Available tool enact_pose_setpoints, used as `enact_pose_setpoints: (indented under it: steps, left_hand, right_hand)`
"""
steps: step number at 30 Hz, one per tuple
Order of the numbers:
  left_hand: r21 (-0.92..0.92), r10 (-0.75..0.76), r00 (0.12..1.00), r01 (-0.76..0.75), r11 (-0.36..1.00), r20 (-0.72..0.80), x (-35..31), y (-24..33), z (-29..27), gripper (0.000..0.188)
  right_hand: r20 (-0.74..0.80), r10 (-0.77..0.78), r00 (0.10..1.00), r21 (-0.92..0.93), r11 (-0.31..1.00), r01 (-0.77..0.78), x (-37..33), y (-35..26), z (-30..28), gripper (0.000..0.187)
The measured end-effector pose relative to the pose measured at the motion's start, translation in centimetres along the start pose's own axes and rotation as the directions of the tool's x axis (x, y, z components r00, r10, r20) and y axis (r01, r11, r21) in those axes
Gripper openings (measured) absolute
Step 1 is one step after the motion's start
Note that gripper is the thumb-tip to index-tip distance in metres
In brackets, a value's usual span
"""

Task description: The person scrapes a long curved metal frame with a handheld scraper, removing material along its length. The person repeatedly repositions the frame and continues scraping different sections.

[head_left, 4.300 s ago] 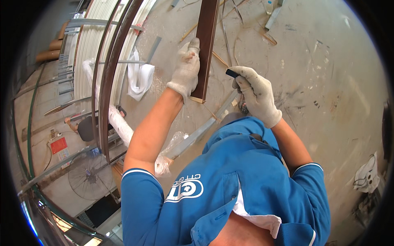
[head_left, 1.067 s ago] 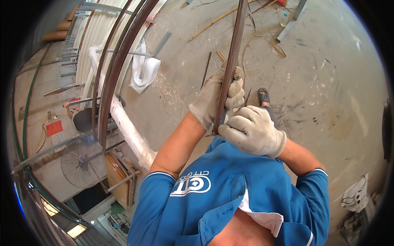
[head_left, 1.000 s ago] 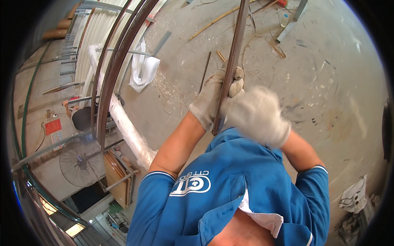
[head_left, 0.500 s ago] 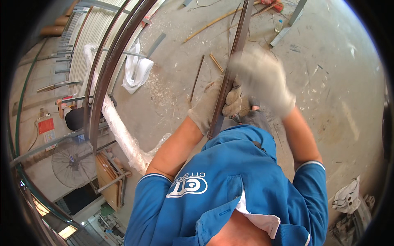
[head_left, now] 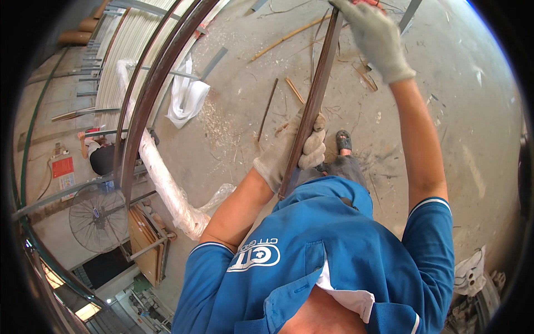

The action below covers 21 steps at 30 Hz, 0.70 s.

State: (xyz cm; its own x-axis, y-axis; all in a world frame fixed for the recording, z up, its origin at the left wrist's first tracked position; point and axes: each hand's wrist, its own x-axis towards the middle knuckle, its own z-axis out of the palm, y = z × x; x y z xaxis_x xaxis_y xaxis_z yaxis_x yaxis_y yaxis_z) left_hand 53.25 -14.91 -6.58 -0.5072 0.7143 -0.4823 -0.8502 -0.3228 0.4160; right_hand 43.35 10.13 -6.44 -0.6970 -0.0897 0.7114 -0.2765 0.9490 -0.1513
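Note:
A long dark brown metal bar (head_left: 318, 94) slants from my lap up to the top edge of the view. My left hand (head_left: 283, 145), in a pale work glove, is wrapped round its lower part, with the curled fingertips showing on the right side. My right hand (head_left: 375, 42), gloved too, is stretched far forward at the bar's upper end. Its fingers bend onto the bar there, partly cut off by the top edge of the view.
Dark brown curved-looking bars (head_left: 146, 89) stand at left, near a plastic-wrapped roll (head_left: 167, 172) and white sheeting (head_left: 188, 100). A large fan (head_left: 99, 217) is at lower left, and another person (head_left: 105, 158) is beyond. Thin strips (head_left: 268, 108) and a bamboo stick (head_left: 289, 36) litter the floor.
My right hand has moved away from beside my left hand, up along the bar to its far end. My left hand keeps its hold, and the bar has barely shifted.

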Motion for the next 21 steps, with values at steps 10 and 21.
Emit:
enact_pose_setpoints:
  steps: [10, 21]
  left_hand:
    - [0.007, 0.004, 0.999, -0.005, 1.0, 0.053, -0.2, -0.9, 0.4, 0.031]
    - [0.061, 0.053, 0.999, -0.053, 0.997, 0.003, -0.8, -1.5, 0.4, 0.029]
  right_hand:
    - [-0.064, 0.028, 0.998, 0.063, 0.998, -0.024, -2.3, 2.4, 1.5, 0.044]
    - [0.09, -0.307, 0.948, 0.177, 0.941, 0.288, -5.5, -7.0, -6.0, 0.057]
